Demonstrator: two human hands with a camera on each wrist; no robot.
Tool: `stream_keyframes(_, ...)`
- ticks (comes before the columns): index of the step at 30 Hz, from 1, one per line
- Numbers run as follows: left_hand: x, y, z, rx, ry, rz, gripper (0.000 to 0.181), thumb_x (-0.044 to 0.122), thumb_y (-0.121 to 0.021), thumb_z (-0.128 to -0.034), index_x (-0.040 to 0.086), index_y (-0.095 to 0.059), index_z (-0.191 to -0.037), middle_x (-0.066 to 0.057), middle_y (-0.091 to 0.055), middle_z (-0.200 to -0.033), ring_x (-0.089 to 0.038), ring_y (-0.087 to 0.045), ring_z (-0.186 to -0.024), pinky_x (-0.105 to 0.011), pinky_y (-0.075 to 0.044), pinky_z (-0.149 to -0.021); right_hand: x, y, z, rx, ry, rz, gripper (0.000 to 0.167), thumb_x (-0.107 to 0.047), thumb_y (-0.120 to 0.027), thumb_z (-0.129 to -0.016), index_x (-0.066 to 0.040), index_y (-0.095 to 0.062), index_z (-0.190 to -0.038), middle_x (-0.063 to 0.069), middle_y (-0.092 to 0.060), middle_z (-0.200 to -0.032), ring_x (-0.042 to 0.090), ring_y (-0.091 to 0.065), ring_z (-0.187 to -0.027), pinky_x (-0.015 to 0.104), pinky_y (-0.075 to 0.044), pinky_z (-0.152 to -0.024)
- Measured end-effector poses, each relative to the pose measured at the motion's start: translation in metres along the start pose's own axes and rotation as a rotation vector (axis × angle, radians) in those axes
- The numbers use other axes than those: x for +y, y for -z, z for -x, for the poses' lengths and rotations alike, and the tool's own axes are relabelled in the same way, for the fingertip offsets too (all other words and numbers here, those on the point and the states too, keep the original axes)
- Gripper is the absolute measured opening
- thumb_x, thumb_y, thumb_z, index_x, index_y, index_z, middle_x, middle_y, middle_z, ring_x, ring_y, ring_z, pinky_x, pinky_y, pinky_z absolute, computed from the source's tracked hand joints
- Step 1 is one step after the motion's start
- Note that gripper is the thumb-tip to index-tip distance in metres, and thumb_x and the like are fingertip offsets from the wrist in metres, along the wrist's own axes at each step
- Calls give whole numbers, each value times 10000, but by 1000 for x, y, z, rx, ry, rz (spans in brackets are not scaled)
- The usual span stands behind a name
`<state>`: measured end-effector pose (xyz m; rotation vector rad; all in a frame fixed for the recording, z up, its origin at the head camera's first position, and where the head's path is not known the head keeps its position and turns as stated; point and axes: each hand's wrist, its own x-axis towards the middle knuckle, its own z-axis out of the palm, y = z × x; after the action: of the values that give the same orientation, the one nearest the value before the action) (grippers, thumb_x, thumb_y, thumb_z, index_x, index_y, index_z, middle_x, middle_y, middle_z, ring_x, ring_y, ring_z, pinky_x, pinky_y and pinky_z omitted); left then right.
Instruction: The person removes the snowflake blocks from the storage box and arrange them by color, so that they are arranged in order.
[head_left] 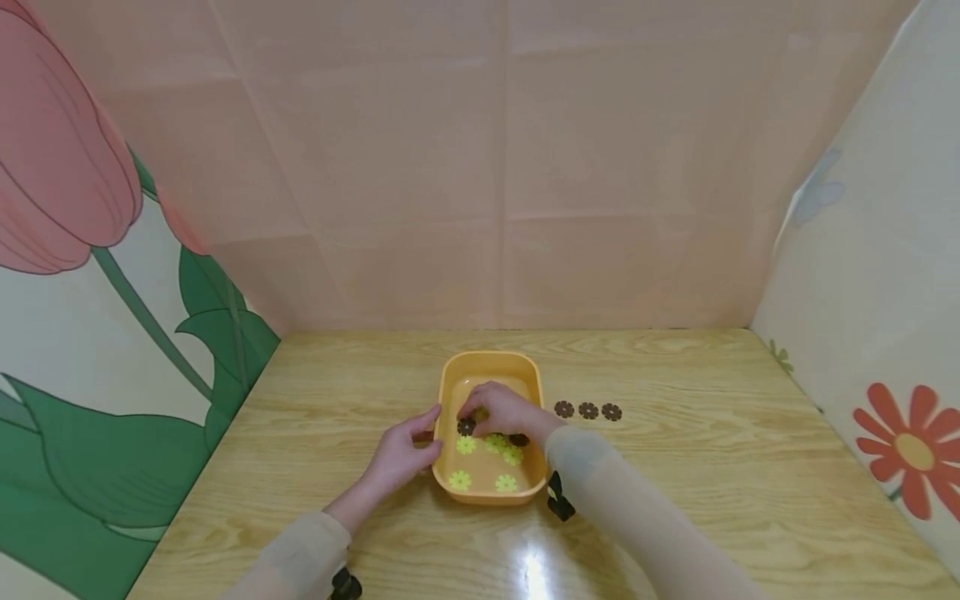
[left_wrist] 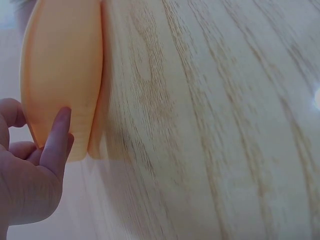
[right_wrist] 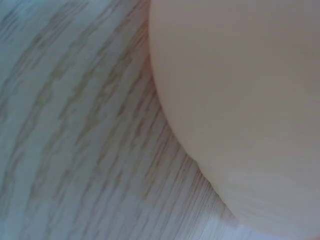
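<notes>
An orange plastic bin (head_left: 489, 498) stands on the table in the head view. My left hand (head_left: 397, 457) holds its left side at the rim; in the left wrist view, fingers of the left hand (left_wrist: 30, 175) lie against the bin's outer wall (left_wrist: 65, 60). Inside the bin, my right hand (head_left: 508, 408) has its thumb and index finger around a dark brown flower-shaped piece (head_left: 466, 427). Several yellow-green flower pieces (head_left: 460, 480) lie on the bin's floor. Another brown flower piece (head_left: 519, 439) is partly hidden under the right hand. Only the bin's outside (right_wrist: 240, 100) and tabletop show in the right wrist view.
Three brown flower pieces (head_left: 588, 411) lie in a row on the wooden table (head_left: 675, 467), right of the bin. A pink backdrop (head_left: 495, 167) rises behind the table, with flower-printed panels on both sides.
</notes>
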<state>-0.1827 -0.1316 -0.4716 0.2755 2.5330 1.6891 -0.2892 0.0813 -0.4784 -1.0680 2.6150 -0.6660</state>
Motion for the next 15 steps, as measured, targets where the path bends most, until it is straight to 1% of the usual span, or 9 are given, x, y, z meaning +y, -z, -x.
stream_keyframes(5,2,-1,2,9,-4,10,578,17,-669,-891,10,-484,-1438,-240,-513,-1411,-342,-623,-1091,-269,-614,-704,-1,0,0,-20,-13,5,288,-153,-795,-849,-193,-745,-1129,-82,-663,-1100,144,-545,-1073,380,-416,-1054)
stream_keyframes(9,4,-1,2,15,-10,32,573,2,-673,-884,-2,-492,-1428,-255,-517,-1399,-348,-624,-1083,-278,-617,-694,-2,0,1,-21,-6,5,253,-154,-805,-839,-184,-745,-1084,-89,-657,-1035,132,-541,-1014,370,-434,-1013)
stream_keyframes(15,4,0,2,16,-10,13,572,13,-677,-885,3,-496,-1428,-237,-526,-1398,-339,-622,-1093,-268,-613,-707,-1,-1,0,-22,-13,7,218,-170,-817,-830,-212,-707,-1014,-110,-628,-993,114,-520,-979,338,-455,-966)
